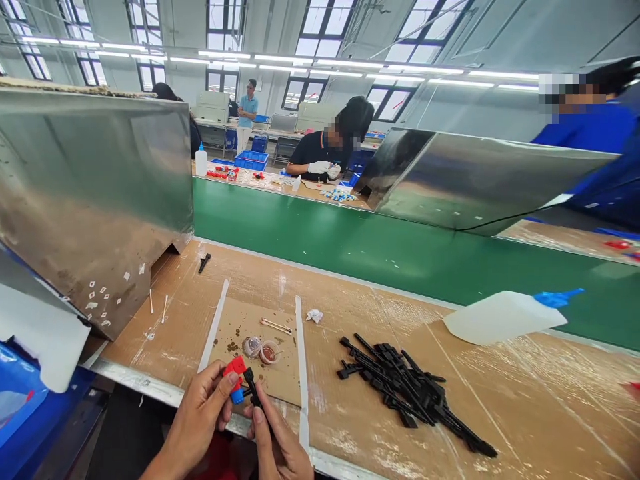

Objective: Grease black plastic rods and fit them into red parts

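Observation:
My left hand (201, 403) pinches a small red and blue plastic piece (235, 377) just over the table's front edge. Beside it, my right hand (277, 437) is closed on a slim black plastic part (251, 385) with a blocky head. That head is up against the red and blue piece; whether the two are joined I cannot tell. Past my hands, two small round cups (271, 353) stand on a stained cardboard sheet (285, 387), one holding reddish-brown stuff. Cotton swabs (276, 326) lie behind the cups. To the right is a pile of similar black parts (400, 380).
A white bottle with a blue nozzle (505, 318) lies on its side at right. Crumpled tissue (315, 316), loose swabs (165, 309) and one black part (205, 263) rest on the table. A green belt (320, 233) runs behind; metal panels (95, 200) flank it. A gloved co-worker (325, 147) sits opposite.

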`<state>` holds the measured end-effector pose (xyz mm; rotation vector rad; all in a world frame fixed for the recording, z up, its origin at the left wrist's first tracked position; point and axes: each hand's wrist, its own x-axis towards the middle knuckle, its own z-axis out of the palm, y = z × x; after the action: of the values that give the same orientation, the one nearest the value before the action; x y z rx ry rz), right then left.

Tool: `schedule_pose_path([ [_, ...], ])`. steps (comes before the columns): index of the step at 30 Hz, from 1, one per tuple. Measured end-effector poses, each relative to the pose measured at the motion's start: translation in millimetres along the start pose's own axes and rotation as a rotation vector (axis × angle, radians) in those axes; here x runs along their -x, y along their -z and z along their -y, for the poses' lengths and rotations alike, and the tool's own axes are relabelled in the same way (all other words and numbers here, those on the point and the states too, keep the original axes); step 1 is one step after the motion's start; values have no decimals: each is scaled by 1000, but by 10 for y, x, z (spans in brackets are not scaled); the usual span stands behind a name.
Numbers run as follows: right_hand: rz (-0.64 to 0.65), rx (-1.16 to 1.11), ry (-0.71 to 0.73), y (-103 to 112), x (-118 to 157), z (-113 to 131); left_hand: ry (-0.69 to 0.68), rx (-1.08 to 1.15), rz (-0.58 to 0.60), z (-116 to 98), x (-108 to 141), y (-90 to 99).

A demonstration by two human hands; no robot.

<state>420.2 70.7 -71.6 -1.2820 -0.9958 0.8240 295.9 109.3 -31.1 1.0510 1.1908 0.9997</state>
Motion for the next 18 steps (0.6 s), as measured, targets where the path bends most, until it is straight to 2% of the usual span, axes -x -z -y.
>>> schedule_pose_path([
  [10, 90, -83, 14, 5, -29, 33, -6, -13, -52, 65, 10, -69],
  [13, 120, -214, -129, 23, -38, 32, -7, 37, -16, 48, -2, -49],
  [16, 126, -454, -298, 30, -37, 43, -4, 136, 116, 23, 11, 0],
  [18, 139, -576, -358, 23, -30, 64, -11, 229, 175, 10, 36, 26],
])
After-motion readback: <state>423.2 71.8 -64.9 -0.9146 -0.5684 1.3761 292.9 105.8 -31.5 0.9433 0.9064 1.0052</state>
